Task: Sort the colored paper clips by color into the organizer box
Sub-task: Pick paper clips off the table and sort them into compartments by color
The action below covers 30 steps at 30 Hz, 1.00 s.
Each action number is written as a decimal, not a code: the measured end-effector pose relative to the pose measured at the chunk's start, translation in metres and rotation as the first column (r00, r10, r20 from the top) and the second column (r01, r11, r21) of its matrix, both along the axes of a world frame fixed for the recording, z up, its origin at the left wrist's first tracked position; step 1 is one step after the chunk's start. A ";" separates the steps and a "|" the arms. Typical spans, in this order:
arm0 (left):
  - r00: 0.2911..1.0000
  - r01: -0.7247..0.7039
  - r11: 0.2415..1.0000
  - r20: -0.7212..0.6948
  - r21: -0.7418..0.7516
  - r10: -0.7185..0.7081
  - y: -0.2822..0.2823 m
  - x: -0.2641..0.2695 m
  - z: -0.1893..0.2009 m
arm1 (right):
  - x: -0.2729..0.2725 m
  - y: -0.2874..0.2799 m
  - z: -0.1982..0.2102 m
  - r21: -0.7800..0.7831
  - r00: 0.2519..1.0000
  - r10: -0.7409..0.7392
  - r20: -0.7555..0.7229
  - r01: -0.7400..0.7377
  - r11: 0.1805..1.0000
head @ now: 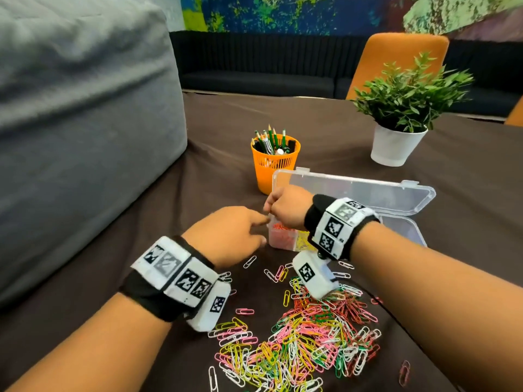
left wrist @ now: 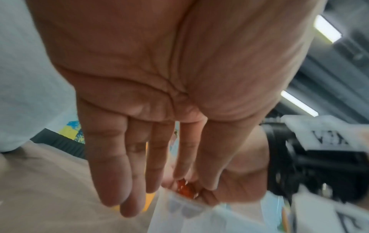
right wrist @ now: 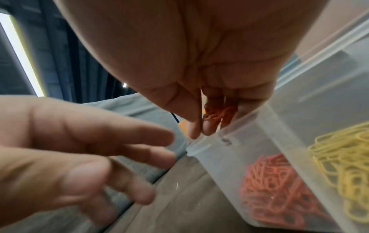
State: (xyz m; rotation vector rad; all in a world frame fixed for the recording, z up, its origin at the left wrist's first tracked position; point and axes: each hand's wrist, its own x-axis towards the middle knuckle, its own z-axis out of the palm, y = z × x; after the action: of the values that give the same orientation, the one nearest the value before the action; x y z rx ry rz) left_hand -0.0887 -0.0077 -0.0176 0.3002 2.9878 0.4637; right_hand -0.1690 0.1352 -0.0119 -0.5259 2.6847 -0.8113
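Observation:
A clear organizer box lies open on the brown table, its lid tipped back. Its near-left compartment holds orange-red clips; the one beside it holds yellow clips. My right hand hovers over the box's left corner and pinches a small bunch of orange-red clips in curled fingers. My left hand is just left of the box with straight, relaxed fingers, holding nothing. A mixed pile of paper clips in pink, yellow, green, white and red lies near me.
An orange pencil cup stands just behind the box. A potted plant sits at the back right. A grey cushion fills the left side. Stray clips lie scattered toward the table's near right edge.

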 end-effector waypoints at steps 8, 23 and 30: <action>0.995 0.024 0.998 0.099 0.060 -0.030 -0.051 0.082 0.007 | 0.045 0.088 0.021 -0.045 0.983 0.033 -0.181 -0.042 0.998; 0.950 0.204 0.954 0.278 -0.222 -0.139 -0.042 0.125 -0.035 | 0.165 0.197 -0.034 0.404 0.969 0.225 0.104 -0.248 0.880; 0.965 0.178 0.962 0.229 -0.209 -0.129 -0.040 0.133 -0.029 | 0.157 0.192 -0.032 0.454 0.963 0.262 0.063 -0.261 0.852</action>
State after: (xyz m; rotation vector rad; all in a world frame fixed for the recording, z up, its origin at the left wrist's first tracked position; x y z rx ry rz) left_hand 0.0446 -0.0478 -0.0466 0.4288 2.7455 0.1250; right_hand -0.0123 0.3269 -0.0439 -0.7426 2.5949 -0.0872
